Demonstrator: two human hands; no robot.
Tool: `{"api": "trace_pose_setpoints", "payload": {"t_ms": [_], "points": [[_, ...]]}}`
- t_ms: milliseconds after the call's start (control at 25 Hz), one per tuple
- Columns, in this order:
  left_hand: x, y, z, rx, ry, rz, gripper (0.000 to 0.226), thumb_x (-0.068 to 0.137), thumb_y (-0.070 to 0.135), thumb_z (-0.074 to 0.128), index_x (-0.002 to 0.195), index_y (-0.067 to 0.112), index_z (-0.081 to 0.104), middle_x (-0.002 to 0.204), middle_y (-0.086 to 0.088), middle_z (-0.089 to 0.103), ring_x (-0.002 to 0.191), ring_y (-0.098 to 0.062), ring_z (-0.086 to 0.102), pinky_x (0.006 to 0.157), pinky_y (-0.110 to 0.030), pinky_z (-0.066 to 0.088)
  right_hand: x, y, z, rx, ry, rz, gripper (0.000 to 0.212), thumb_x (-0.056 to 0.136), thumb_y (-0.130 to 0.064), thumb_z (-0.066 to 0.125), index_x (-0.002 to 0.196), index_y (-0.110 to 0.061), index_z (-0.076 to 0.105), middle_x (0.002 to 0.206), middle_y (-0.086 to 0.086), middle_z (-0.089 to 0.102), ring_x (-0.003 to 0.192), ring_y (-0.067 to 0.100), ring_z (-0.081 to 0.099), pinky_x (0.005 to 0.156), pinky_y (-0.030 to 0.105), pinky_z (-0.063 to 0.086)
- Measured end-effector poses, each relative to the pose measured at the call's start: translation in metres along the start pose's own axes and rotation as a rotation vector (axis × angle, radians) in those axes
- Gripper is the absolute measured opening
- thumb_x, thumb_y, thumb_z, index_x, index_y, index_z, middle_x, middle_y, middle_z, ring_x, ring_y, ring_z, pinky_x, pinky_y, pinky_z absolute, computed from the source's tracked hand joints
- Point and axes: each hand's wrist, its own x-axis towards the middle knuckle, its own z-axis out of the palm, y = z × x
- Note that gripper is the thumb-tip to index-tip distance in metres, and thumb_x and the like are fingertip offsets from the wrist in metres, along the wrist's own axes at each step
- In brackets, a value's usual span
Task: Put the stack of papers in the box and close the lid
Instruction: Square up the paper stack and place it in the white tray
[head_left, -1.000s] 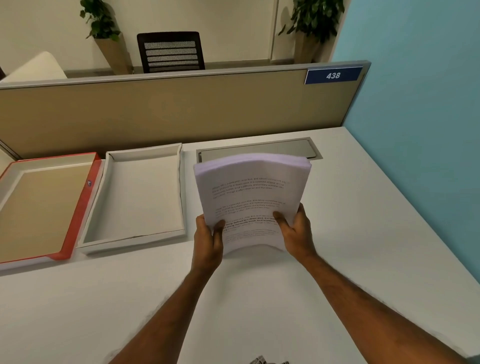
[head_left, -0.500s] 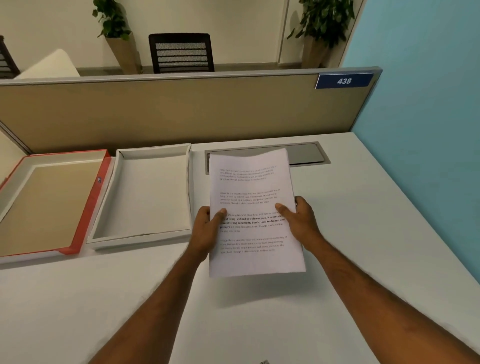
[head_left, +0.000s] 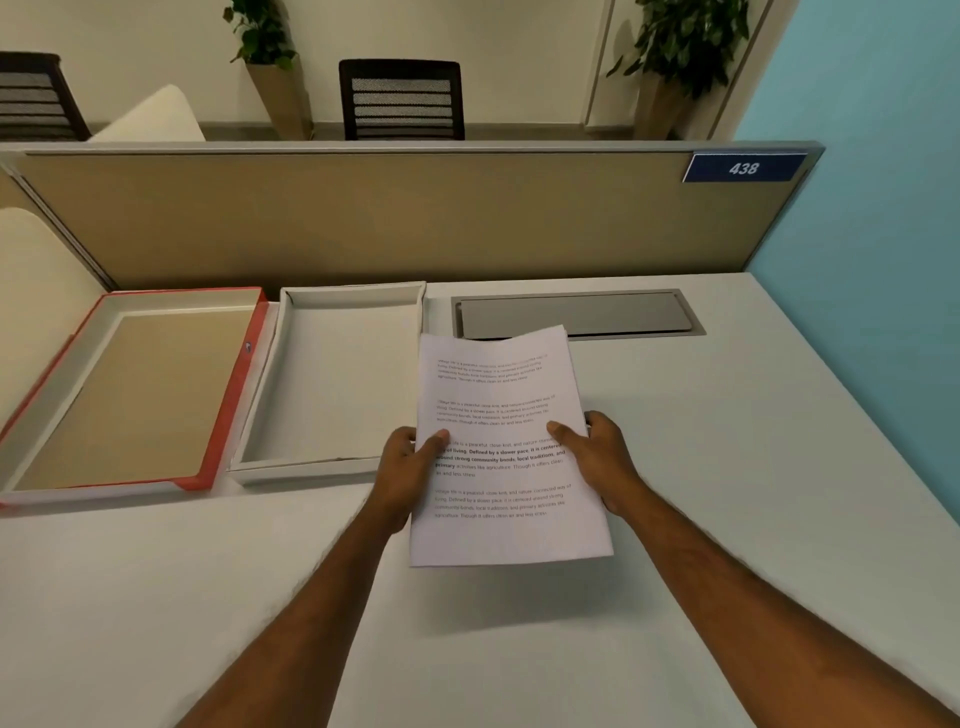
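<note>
While the lid (head_left: 130, 395) is lying upturned, red-edged and well to the left of both hands, it is leaving the box (head_left: 332, 384) beside it open and waiting, presumably set aside so nothing is blocking the way in. That white box is sitting just left of the left hand (head_left: 402, 470), its near wall close to the knuckles. The left hand is gripping the left edge of the stack of papers (head_left: 501, 447), thumb lying on the printed top sheet, and the right hand (head_left: 597, 460) is pinching the opposite edge the same way; holding both sides is likely keeping the sheets squared and flat for a sideways carry. The stack is hovering above the desk (head_left: 727, 493), casting a shadow beneath, not yet over the box. Beyond the hands a grey cable hatch (head_left: 576, 314) is lying flush in the white surface, a tan partition (head_left: 395, 218) with a numbered plate (head_left: 743, 168) is rising behind, and a blue wall (head_left: 872, 208) is running off to the right.
</note>
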Motion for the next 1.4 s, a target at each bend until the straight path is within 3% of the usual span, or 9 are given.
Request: {"api": "trace_pose_setpoints", "payload": {"t_ms": [80, 200, 320, 480, 680, 840, 960, 1120, 1400], "points": [[0.008, 0.023, -0.024, 0.005, 0.01, 0.027, 0.041, 0.092, 0.031, 0.063, 0.116, -0.001, 0.053, 0.107, -0.017, 0.071, 0.087, -0.031, 0.074, 0.077, -0.049, 0.061, 0.007, -0.025, 0.021, 0.006, -0.01, -0.023, 0.03, 0.089, -0.025, 0.068, 0.111, -0.007, 0.058, 0.114, 0.011, 0.07, 0.09, 0.024, 0.07, 0.076, 0.034, 0.057], [0.025, 0.057, -0.066, 0.017, 0.012, 0.088, 0.026, 0.094, 0.03, 0.06, 0.105, 0.006, 0.062, 0.103, -0.016, 0.074, 0.082, -0.029, 0.075, 0.071, -0.043, 0.063, 0.025, -0.064, 0.061, -0.009, -0.052, -0.039, 0.036, 0.09, -0.027, 0.067, 0.116, -0.006, 0.057, 0.115, 0.01, 0.07, 0.091, 0.024, 0.07, 0.073, 0.033, 0.057], [0.047, 0.081, -0.107, 0.057, 0.048, 0.117, 0.033, 0.095, 0.043, 0.054, 0.105, 0.012, 0.061, 0.099, -0.007, 0.073, 0.083, -0.026, 0.075, 0.071, -0.04, 0.062, 0.047, -0.097, 0.109, -0.022, -0.107, -0.045, 0.039, 0.092, -0.028, 0.063, 0.122, -0.004, 0.056, 0.119, 0.012, 0.069, 0.097, 0.027, 0.07, 0.075, 0.035, 0.056], [0.087, 0.089, -0.152, 0.103, 0.097, 0.094, 0.028, 0.1, 0.036, 0.044, 0.1, 0.015, 0.063, 0.101, -0.008, 0.072, 0.084, -0.024, 0.072, 0.069, -0.036, 0.059, 0.074, -0.117, 0.166, -0.05, -0.18, -0.001, 0.036, 0.095, -0.022, 0.059, 0.124, -0.002, 0.056, 0.124, 0.015, 0.067, 0.097, 0.027, 0.068, 0.069, 0.031, 0.056], [0.128, 0.075, -0.19, 0.195, 0.066, 0.028, 0.03, 0.1, 0.033, 0.045, 0.117, 0.011, 0.058, 0.107, -0.006, 0.071, 0.092, -0.028, 0.072, 0.075, -0.043, 0.061, 0.102, -0.111, 0.215, -0.13, -0.214, 0.072, 0.039, 0.095, -0.018, 0.058, 0.13, -0.001, 0.052, 0.133, 0.016, 0.062, 0.111, 0.033, 0.066, 0.088, 0.039, 0.056], [0.158, 0.064, -0.204, 0.214, 0.05, -0.034, 0.032, 0.1, 0.028, 0.048, 0.12, 0.006, 0.057, 0.113, -0.01, 0.069, 0.098, -0.032, 0.07, 0.089, -0.052, 0.056, 0.122, -0.099, 0.237, -0.165, -0.217, 0.098, 0.04, 0.096, -0.017, 0.057, 0.132, -0.001, 0.051, 0.136, 0.016, 0.06, 0.115, 0.033, 0.064, 0.088, 0.037, 0.053], [0.174, 0.053, -0.205, 0.209, 0.046, -0.06, 0.023, 0.1, 0.024, 0.048, 0.113, 0.008, 0.059, 0.112, -0.01, 0.069, 0.086, -0.022, 0.071, 0.072, -0.037, 0.059, 0.134, -0.089, 0.247, -0.197, -0.201, 0.123, 0.039, 0.096, -0.018, 0.057, 0.131, -0.001, 0.05, 0.136, 0.017, 0.059, 0.115, 0.033, 0.063, 0.092, 0.038, 0.053], [0.187, 0.041, -0.202, 0.24, 0.056, -0.099, 0.031, 0.1, 0.025, 0.048, 0.123, 0.005, 0.053, 0.113, -0.009, 0.067, 0.086, -0.022, 0.069, 0.067, -0.034, 0.057, 0.145, -0.076, 0.254, -0.222, -0.162, 0.138, 0.041, 0.096, -0.017, 0.057, 0.132, 0.0, 0.046, 0.135, 0.017, 0.059, 0.116, 0.032, 0.062, 0.097, 0.041, 0.053], [0.199, 0.035, -0.193, 0.421, 0.212, -0.123, 0.031, 0.099, 0.026, 0.05, 0.121, 0.004, 0.052, 0.121, -0.016, 0.064, 0.105, -0.035, 0.065, 0.09, -0.046, 0.053, 0.153, -0.069, 0.263, -0.392, -0.122, 0.094, 0.038, 0.095, -0.016, 0.059, 0.128, 0.002, 0.052, 0.132, 0.019, 0.061, 0.114, 0.033, 0.063, 0.093, 0.038, 0.054]]}}
